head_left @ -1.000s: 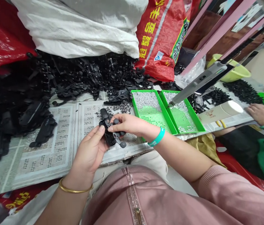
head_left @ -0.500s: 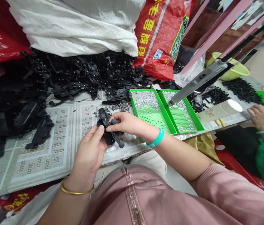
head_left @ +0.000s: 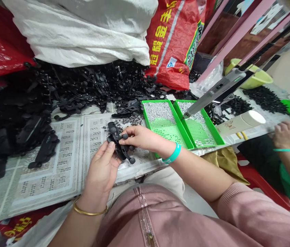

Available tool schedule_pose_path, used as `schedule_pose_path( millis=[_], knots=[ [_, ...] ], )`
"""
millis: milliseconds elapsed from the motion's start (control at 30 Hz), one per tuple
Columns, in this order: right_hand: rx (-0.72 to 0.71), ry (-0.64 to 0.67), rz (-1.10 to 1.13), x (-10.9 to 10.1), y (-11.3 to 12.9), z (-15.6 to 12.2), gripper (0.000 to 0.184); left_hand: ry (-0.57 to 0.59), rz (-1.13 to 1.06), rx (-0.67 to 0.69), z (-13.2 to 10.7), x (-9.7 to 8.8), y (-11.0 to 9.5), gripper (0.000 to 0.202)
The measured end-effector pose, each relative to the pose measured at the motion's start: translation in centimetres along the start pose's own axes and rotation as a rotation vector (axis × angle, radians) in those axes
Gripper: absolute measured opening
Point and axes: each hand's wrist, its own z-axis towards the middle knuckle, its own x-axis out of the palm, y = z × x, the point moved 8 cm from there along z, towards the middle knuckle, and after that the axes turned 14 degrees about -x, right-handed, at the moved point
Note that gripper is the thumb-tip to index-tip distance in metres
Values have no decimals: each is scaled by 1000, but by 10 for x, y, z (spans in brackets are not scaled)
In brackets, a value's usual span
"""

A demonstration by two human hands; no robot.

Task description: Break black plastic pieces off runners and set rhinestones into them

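Observation:
Between my hands is a black plastic part (head_left: 120, 151) with round knobs at its ends, tilted just over the table. My left hand (head_left: 104, 164) grips its lower left side, thumb on top. Closed on its upper right side, near a round knob, are the thumb and fingers of my right hand (head_left: 137, 136). What lies under the right fingers is hidden. Tiny dark pieces (head_left: 134, 119) are scattered on the table behind the part.
Two green trays (head_left: 190, 144) of small shiny metal pieces stand to the right, with a grey electric screwdriver (head_left: 212, 94) slanting over them. A pile of black parts (head_left: 91, 82) covers the back and left. A white bottle (head_left: 242, 121) and a co-worker's hand (head_left: 285, 133) are farther right.
The view has shifted slightly. Both hands stay on the black part, which has turned a little. The co-worker's hands at the right have moved slightly.

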Motion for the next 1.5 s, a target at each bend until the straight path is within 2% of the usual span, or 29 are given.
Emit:
schedule_pose_path(
  millis=[133, 333, 500, 600, 700, 767, 867, 933, 1000, 1033, 1067, 1133, 1200, 1300, 1400, 1467, 1500],
  knots=[
    [13, 34, -14, 2, 1, -1, 11, -29, -27, -47, 1, -6, 6, 14],
    [47, -88, 238, 4, -9, -1, 18, -44, -21, -96, 2, -7, 11, 13],
    [43, -145, 218, 3, -17, -3, 18, -42, 17, -54, 1, -5, 13, 19],
    [24, -200, 230, 1, -21, -4, 21, -40, 126, -26, -2, -3, 13, 33],
    [-19, -205, 272, 7, -21, -5, 24, -114, 226, 11, -3, -10, 12, 52],
    [-23, -188, 253, 11, -22, -6, 21, -155, 230, 43, -4, -16, 9, 56],
    [0, -134, 171, 12, -22, -8, 17, -171, 274, 9, -4, -22, 7, 58],
    [-21, 2, 83, 11, -16, -3, 17, -176, 317, -54, -4, -26, 6, 62],
    [-110, 78, -161, -1, -5, 7, 16, -178, 330, -97, -4, -29, 3, 63],
    [-164, 55, -357, -13, 2, 15, 15, -175, 323, -103, -5, -30, 1, 61],
    [-215, -24, -588, -28, 10, 23, 15, -172, 311, -103, -5, -30, 0, 59],
    [-201, -133, -979, -51, 17, 40, 17, -168, 276, -105, -5, -31, -2, 55],
    [-168, -157, -1099, -62, 16, 57, 20, -164, 244, -113, -5, -32, -1, 53],
    [-177, -152, -1074, -66, 17, 68, 18, -159, 210, -107, -4, -34, -3, 50],
    [-178, -164, -999, -62, 23, 58, 17, -159, 193, -64, -4, -35, -11, 46],
    [-136, -167, -769, -53, 20, 44, 18, -178, 192, -24, -4, -35, -17, 43],
    [-96, -174, -555, -47, 14, 35, 18, -183, 191, -2, -4, -35, -20, 42]
  ],
)
